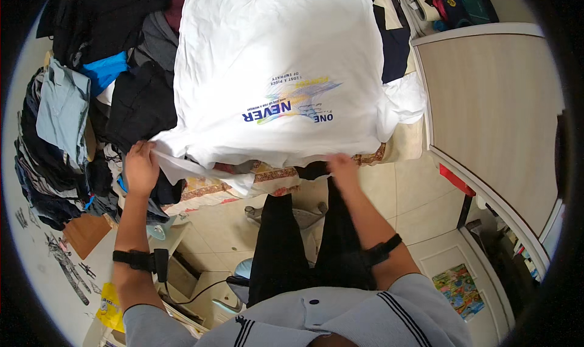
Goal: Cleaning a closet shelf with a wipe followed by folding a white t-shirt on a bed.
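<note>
A white T-shirt [273, 50] with printed lettering lies spread before me, its neck side towards me and its print upside down from here. With its fingers closed on the cloth, my left hand [142, 164] holds the sleeve at the shirt's left. My right hand [342, 164] is at the shirt's near edge, right of the middle; it is blurred, and I cannot tell whether it grips the cloth. The other sleeve [406, 100] lies crumpled at the right. Beneath the shirt, a patterned bed cover [273, 176] shows along the near edge.
Dark clothes [105, 23] are heaped at the left, with a blue garment [106, 70] and a light blue folded garment [64, 109] among them. A pale wooden panel [492, 109] stands at the right. Below the bed edge, a grey chair base [305, 217] stands on the tiled floor.
</note>
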`<act>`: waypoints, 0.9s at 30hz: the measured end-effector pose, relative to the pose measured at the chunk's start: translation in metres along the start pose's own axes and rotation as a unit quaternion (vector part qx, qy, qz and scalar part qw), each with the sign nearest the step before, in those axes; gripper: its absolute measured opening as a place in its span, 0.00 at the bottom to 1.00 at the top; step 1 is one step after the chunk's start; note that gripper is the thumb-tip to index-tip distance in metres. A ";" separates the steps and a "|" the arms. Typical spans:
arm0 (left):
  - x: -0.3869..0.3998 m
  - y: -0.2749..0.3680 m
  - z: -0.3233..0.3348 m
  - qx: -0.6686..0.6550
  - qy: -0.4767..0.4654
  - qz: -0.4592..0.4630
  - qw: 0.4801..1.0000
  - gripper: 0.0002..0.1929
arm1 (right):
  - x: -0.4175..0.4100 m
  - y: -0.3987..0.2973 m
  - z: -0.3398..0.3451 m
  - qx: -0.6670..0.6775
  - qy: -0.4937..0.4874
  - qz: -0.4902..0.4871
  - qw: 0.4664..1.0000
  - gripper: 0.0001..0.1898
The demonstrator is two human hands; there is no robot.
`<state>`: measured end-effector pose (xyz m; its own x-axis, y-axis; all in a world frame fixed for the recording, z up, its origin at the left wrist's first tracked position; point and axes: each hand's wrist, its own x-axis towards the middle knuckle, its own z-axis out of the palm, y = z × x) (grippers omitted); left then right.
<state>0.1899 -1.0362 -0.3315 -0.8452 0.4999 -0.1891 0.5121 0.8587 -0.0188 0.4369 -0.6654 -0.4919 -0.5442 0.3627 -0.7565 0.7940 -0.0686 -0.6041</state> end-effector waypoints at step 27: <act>-0.020 0.166 0.101 -0.378 0.012 0.047 0.925 0.12 | -0.010 -0.093 -0.115 0.454 0.037 -0.022 0.890 0.14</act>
<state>0.3072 -0.9154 -0.4301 -0.8101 0.5711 -0.1327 0.3384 0.6402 0.6897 0.3994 -0.5555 -0.3992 -0.5232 0.4412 -0.7291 0.2083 -0.7634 -0.6114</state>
